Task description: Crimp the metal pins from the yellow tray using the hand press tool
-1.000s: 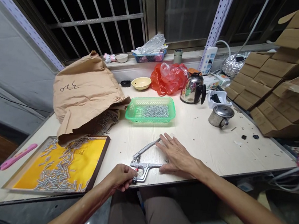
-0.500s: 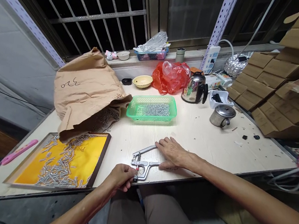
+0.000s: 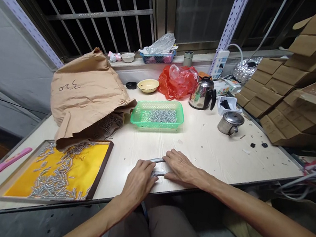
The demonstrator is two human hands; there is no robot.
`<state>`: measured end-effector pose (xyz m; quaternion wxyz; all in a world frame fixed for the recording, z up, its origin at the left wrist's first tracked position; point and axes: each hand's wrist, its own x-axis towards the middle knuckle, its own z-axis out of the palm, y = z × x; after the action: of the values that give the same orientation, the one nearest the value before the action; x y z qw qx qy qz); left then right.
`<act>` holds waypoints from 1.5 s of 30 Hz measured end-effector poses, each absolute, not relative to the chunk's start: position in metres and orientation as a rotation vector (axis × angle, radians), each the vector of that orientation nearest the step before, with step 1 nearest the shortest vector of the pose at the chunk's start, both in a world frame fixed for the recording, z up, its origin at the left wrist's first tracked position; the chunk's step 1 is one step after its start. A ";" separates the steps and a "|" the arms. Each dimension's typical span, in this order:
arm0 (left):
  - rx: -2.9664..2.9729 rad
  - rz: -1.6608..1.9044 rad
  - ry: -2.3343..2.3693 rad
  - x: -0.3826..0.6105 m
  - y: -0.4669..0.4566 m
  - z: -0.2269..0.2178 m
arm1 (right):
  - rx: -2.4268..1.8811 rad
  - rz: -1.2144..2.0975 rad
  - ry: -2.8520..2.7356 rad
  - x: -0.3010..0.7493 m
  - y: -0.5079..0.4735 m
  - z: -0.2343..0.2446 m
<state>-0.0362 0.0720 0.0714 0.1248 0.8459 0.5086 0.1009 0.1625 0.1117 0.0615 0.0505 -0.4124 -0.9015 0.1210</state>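
The left hand (image 3: 139, 180) lay palm-down over the head of a silver metal hand press (image 3: 158, 167) at the near edge of a pale wood-grain table (image 3: 218, 149), fingers curled loosely over it, while the right hand (image 3: 179, 167) rested flat on the tool's two handles, pressing them close together. The press lay flat, its long axis running left to right along the table edge, handles pointing toward the right hand; its head was hidden. To the left sat a dark-framed yellow tray (image 3: 60, 171) strewn with small metal pins, partly under a crumpled brown paper sack (image 3: 87, 93). Farther back stood a green plastic basket (image 3: 158, 114) of pins, a steel kettle (image 3: 202, 94), a red plastic bag (image 3: 177, 82) and stacked cardboard boxes (image 3: 302, 87) before a barred window (image 3: 102, 14), dark outside.
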 end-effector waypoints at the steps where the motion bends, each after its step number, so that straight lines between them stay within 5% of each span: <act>1: 2.509 0.264 1.429 -0.031 0.077 0.068 | -1.259 0.364 -2.740 0.162 0.111 0.061; 10: 2.523 -0.028 1.346 -0.012 0.105 0.067 | -1.353 0.537 -2.728 0.156 0.106 0.082; 25: 2.538 -0.002 1.298 -0.012 0.114 0.064 | -1.476 0.522 -2.657 0.152 0.109 0.057; 33: 2.536 0.443 1.422 -0.015 0.065 0.036 | -1.215 0.554 -2.566 0.179 0.116 0.057; 45: 2.443 0.738 1.476 -0.002 0.032 0.015 | -1.485 0.192 -2.616 0.145 0.159 0.054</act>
<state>-0.0022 0.0320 0.0153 0.0963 0.8248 0.4984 0.2492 0.1454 0.1589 0.0543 0.0635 -0.4916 -0.8662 0.0636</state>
